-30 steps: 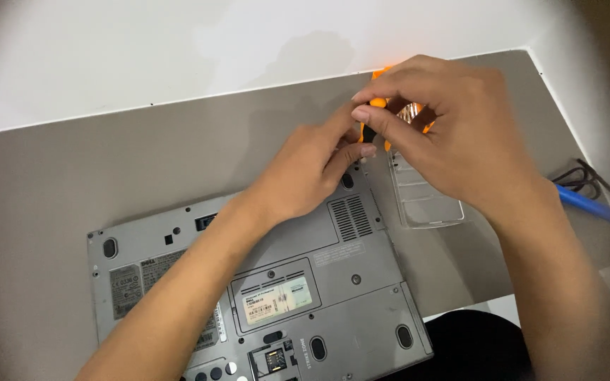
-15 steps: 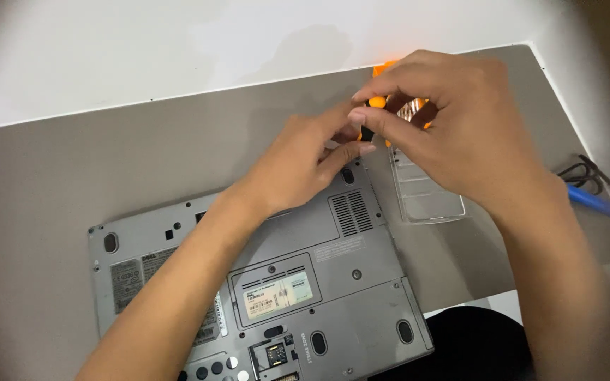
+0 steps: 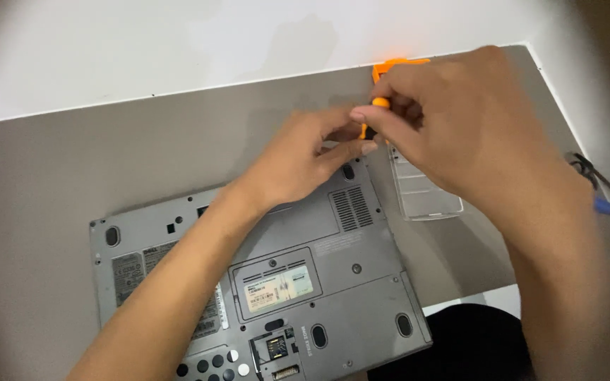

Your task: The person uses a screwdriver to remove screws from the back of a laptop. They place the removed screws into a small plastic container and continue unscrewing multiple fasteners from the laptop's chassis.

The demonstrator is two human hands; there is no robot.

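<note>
Laptop: a grey laptop (image 3: pixel 248 275) lies upside down on the grey table (image 3: pixel 72 169), base panel facing up, so its screws, vents and covers are open to reach from above.
Screwdriver: an orange-handled screwdriver (image 3: pixel 374 113) stands roughly upright over the far right corner of the laptop base, just by a round rubber foot (image 3: pixel 348 171). An upright hold suits pressing straight down on a fastener.
Right hand: the right hand (image 3: pixel 460 120) pinches the top of the orange handle between thumb and fingertips, a light grip fit for turning.
Left hand: the left hand (image 3: pixel 298 159) rests on the laptop's corner, fingers curled in against the lower shaft of the tool, apparently to steady it; whether it truly grips the shaft cannot be told.
Clear case: a clear plastic case (image 3: pixel 421 187) lies on the table just beside the laptop's right edge, under the right hand.
Orange part: an orange item (image 3: pixel 390 67) lies at the table's far edge by the wall, mostly covered by the right hand; its kind cannot be told.
Cables: dark cables with a blue end (image 3: pixel 601 201) lie at the right, well apart from the laptop.
Hidden: the tool tip and its contact point are covered by both hands.
Cut off: the laptop's near edge runs out of view.
</note>
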